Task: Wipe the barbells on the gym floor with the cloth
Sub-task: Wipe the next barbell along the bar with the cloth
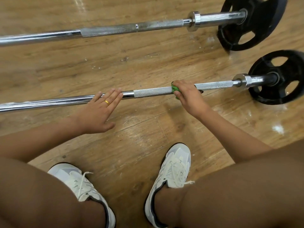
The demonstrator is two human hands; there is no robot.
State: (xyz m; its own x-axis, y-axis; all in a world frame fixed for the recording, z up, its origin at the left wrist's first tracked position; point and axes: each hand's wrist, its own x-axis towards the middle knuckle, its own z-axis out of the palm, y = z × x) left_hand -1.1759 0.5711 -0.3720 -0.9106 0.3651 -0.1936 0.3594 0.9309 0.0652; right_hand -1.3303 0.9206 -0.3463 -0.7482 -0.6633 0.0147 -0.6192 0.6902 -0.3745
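While I squat on the wooden gym floor (148, 66), my right hand (187, 94) is closed around the near barbell (153, 92) with the green cloth (174, 89) pressed between my palm and the rough, knurled part of the bar. My left hand (100, 109) is open and flat, its fingertips resting on the smooth part of the same bar, well apart from the right hand. To do this step well, I think I should keep the cloth wrapped all around the bar, press firmly, and slide along its length in long strokes, because the knurling surely keeps dust in its grooves; the left hand should hold the bar so it does not roll. This barbell lies on the floor in front of my shoes (171, 175), and its long axis runs from left to right across the view, a little farther from me on the right, where it ends in a black plate (278, 94). A second barbell (131, 27) lies beyond it, almost parallel, with its own plate (246, 35) also on the right; no hand touches it.
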